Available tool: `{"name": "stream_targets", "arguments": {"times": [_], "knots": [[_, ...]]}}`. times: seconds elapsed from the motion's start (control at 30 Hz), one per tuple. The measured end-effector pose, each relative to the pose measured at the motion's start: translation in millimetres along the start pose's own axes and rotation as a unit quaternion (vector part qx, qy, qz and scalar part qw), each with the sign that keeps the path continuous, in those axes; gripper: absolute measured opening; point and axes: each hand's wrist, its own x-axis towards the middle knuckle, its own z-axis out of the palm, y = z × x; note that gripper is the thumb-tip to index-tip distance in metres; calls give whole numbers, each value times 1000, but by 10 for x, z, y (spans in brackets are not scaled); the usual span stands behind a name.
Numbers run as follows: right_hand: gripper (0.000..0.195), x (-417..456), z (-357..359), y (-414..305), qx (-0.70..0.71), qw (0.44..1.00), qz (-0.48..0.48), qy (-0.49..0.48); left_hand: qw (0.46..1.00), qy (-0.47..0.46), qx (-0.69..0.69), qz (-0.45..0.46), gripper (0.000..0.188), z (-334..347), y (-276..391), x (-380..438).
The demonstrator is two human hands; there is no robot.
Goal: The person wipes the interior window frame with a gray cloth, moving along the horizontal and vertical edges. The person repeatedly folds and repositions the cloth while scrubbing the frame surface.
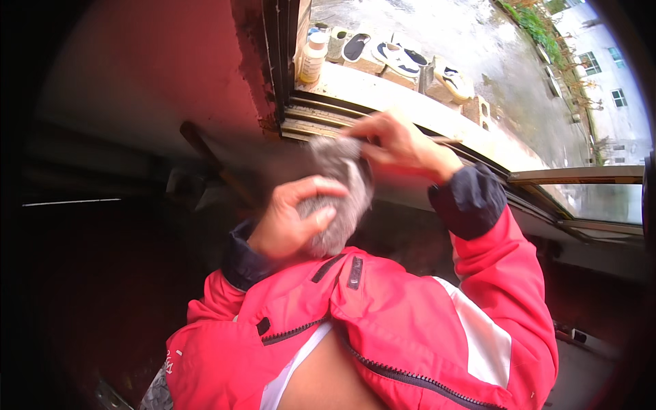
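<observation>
A grey, fuzzy item [341, 215], which looks like a plush slipper or a piece of furry fabric, is held up in front of my chest. My left hand [294, 210] grips its lower part, thumb and fingers on the near side. At its upper end my right hand [394, 146] has the fingers bent and pinched at the edge; blur hides exactly what they hold. A thin brown stick [446, 140] shows beyond the right wrist, and I cannot tell whether it is in the hand or on the sill.
Beyond my hands runs a window track [312, 120]. Outside stand a white-capped bottle [313, 57] and several shoes [400, 57] on blocks. An opened window sash [579, 177] is at right. A wooden handle [210, 156] leans by the wall at left.
</observation>
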Motion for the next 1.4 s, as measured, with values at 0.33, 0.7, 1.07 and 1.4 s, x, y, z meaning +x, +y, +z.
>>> {"name": "stream_targets", "arguments": {"times": [0.33, 0.7, 1.07, 1.4], "knots": [[32, -1372, -190, -61, 380, 868, 312, -63, 996, -80, -17, -41, 28, -225, -123, 69], [25, -2126, 598, 165, 378, 843, 375, 80, 953, 35, -220, -204, 34, -471, -592, -101], [32, -2326, 1102, 377, 395, 865, 300, 80, 989, -100, 57, -90, 34, 657, -210, 134], [20, -3189, 929, 607, 431, 845, 279, 148, 983, -24, 36, -178, 25, 1323, -1127, 347]]}}
